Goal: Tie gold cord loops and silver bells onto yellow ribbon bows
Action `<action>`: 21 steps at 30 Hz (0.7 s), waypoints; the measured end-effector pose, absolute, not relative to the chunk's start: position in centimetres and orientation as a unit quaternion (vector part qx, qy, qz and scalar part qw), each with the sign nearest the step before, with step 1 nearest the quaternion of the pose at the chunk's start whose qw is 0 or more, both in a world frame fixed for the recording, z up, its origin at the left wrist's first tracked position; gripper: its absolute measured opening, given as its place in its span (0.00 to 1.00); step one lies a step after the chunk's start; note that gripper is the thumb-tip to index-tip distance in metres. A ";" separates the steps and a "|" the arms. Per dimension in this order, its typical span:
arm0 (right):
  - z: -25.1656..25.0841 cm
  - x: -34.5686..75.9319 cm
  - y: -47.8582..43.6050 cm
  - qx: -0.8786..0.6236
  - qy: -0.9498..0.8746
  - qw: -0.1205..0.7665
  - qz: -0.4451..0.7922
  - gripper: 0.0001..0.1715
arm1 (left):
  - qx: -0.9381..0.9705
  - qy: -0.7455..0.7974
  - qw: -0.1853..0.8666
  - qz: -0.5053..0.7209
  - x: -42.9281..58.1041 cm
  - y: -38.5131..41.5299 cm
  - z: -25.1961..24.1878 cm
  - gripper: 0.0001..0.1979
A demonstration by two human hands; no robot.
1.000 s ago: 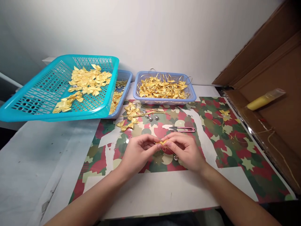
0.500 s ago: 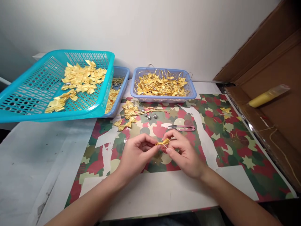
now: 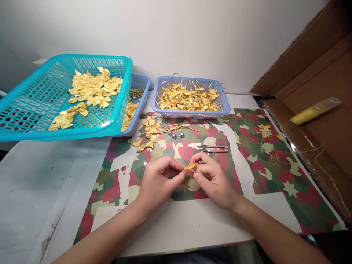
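Between my fingertips, above the patterned sheet, is a small yellow ribbon bow (image 3: 191, 166). My left hand (image 3: 162, 181) pinches the bow's left end between thumb and fingers. Curled close at its right end, my right hand (image 3: 214, 181) holds a thin pale strand that runs from the bow to the thumb. The strand's far end is hidden by the fingers. Just beyond the hands lie thread snips (image 3: 213, 148), several silver bells (image 3: 173, 136), thin gold cords (image 3: 172, 129) and loose yellow bows (image 3: 151, 126).
A turquoise basket (image 3: 110, 128) of bows stands at the left, overlapping a blue basket (image 3: 140, 110) with bows and cords. Another blue basket (image 3: 189, 114), full of bows with cord loops, is at the back. Cardboard (image 3: 316, 73) with a yellow tube (image 3: 310, 112) borders the right.
The bow has tilted flatter between my fingers, and my right hand has shifted slightly left. The whole view has moved a little; the things on the sheet lie as before.
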State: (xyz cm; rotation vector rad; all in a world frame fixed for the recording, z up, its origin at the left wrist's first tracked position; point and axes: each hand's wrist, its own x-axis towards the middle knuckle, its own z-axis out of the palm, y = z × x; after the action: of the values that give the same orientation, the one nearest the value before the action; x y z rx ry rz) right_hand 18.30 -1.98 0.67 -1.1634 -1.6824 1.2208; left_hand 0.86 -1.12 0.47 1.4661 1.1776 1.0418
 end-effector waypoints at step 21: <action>0.6 17.3 -2.8 -0.464 -0.705 0.403 0.353 0.14 | 0.741 0.412 0.239 0.473 0.8 -1.6 0.3 0.09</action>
State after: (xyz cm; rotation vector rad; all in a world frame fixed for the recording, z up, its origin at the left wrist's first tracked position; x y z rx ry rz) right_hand 17.28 -2.80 0.57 -1.1732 -1.7802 0.8923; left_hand 0.83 -1.65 0.28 2.0298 1.1275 1.2950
